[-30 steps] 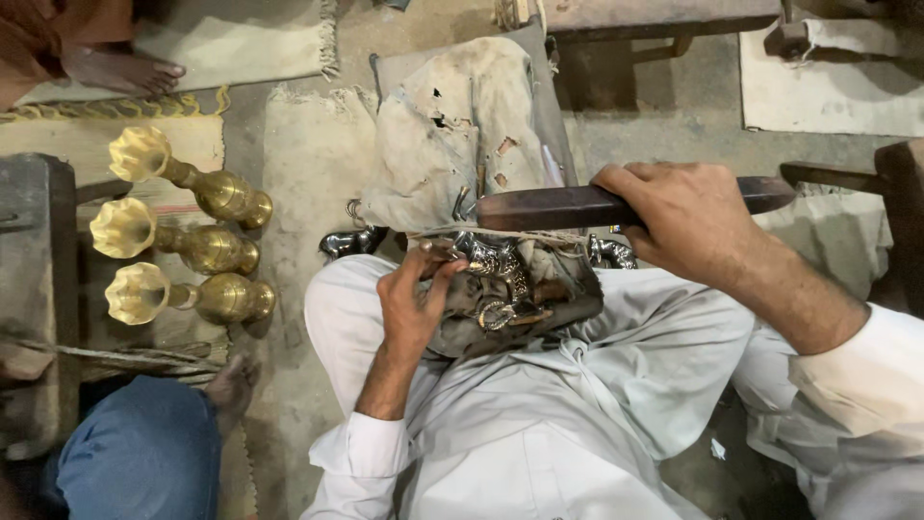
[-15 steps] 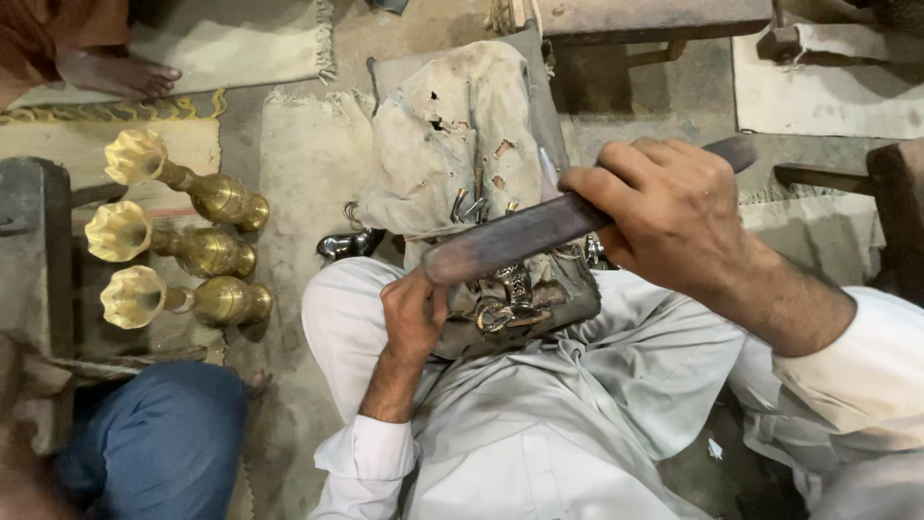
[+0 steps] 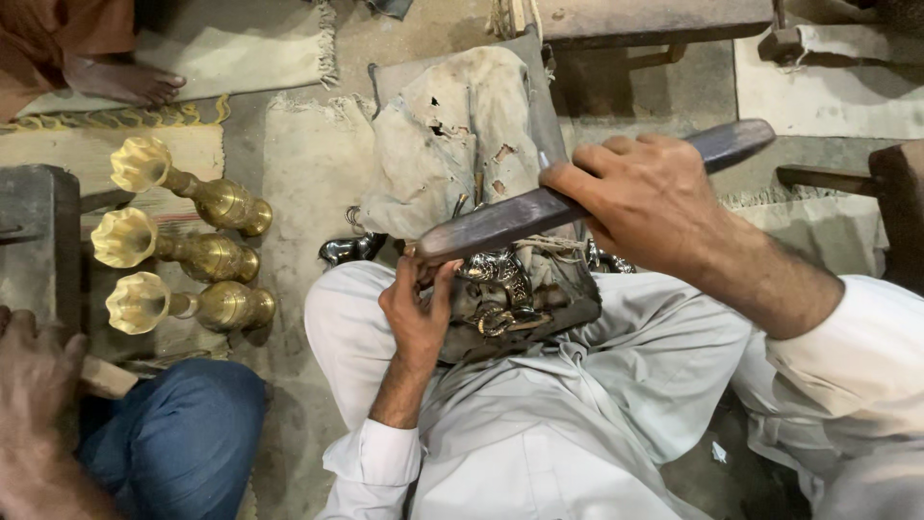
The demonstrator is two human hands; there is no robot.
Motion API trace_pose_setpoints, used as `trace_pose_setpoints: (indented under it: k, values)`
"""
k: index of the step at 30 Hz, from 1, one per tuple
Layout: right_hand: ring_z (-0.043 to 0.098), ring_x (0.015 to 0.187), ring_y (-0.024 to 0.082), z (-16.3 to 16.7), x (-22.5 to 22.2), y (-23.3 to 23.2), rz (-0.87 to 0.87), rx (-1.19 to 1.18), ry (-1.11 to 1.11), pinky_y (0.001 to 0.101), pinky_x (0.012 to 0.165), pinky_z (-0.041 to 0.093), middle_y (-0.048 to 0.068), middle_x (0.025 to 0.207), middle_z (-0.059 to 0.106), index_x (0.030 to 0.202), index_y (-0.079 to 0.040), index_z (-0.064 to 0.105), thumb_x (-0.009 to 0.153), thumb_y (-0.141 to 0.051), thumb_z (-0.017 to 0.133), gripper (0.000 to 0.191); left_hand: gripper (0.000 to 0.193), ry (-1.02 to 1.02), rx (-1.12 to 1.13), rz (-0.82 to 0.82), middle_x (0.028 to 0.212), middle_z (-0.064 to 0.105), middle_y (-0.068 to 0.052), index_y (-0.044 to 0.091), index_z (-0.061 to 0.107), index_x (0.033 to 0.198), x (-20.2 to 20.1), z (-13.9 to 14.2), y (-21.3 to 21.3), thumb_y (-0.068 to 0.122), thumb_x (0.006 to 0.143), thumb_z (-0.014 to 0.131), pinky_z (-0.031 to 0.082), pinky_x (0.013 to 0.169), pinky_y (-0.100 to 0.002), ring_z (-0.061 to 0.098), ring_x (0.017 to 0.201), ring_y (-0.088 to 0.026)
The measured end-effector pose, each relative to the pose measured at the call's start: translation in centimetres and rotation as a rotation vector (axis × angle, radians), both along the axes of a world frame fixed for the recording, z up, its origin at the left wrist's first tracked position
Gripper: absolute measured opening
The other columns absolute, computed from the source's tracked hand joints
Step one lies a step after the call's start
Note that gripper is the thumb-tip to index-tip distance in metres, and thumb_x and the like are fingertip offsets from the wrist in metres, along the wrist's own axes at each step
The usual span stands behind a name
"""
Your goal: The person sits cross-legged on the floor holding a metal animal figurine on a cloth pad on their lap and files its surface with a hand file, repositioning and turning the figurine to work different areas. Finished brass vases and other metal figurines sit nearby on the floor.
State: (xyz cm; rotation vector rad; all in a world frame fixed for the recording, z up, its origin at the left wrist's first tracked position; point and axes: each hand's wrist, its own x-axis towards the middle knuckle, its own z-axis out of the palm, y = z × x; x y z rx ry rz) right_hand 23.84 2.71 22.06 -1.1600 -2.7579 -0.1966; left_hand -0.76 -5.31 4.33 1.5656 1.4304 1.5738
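My right hand (image 3: 647, 200) grips a long dark wooden bar (image 3: 500, 223), tilted down to the left so that its lower end rests just above my left hand. My left hand (image 3: 418, 310) presses its fingers against an ornate silver-coloured metal piece (image 3: 500, 289) that lies on my lap against a dark block. I sit cross-legged in white clothes. What my left fingers pinch is hidden under the bar's end.
Three brass trumpet-shaped vases (image 3: 183, 246) lie on their sides at the left beside a dark block (image 3: 38, 241). A worn, stained cloth cushion (image 3: 452, 144) lies ahead. Another person's knee in blue (image 3: 173, 433), hand (image 3: 34, 385) and someone's bare foot (image 3: 120, 82) are at the left.
My right hand has swung the bar from level to slanting down to the left, its end dropping onto the metal piece by my left hand. The person at left has leaned in.
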Motion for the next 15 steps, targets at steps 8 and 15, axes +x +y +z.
trace_pose_setpoints:
  k: [8, 15]
  values:
    - [0.068, 0.067, 0.018, 0.6, -3.2, 0.2, 0.175, 0.373, -0.190, 0.0312, 0.056, 0.050, 0.000, 0.077, 0.062, 0.102, -0.023, 0.070, 0.087, -0.026, 0.070, 0.016, 0.034, 0.028, 0.140, 0.067, 0.102, 0.076, -0.015, -0.008, 0.058, 0.121, 0.0, -0.3, 0.1, 0.001, 0.093, 0.073, 0.059, 0.079, -0.029, 0.076, 0.090, -0.018]
    - [0.067, 0.074, 0.018, 2.4, -4.3, 0.7, 0.221, 0.321, 0.059, 0.0347, 0.063, 0.047, -0.001, 0.087, 0.063, 0.111, -0.021, 0.069, 0.093, -0.021, 0.068, 0.018, 0.024, -0.100, 0.048, 0.114, 0.096, 0.078, -0.012, -0.006, 0.062, 0.112, 1.4, 0.5, 0.0, 0.005, 0.097, 0.076, 0.061, 0.075, -0.028, 0.075, 0.082, -0.015]
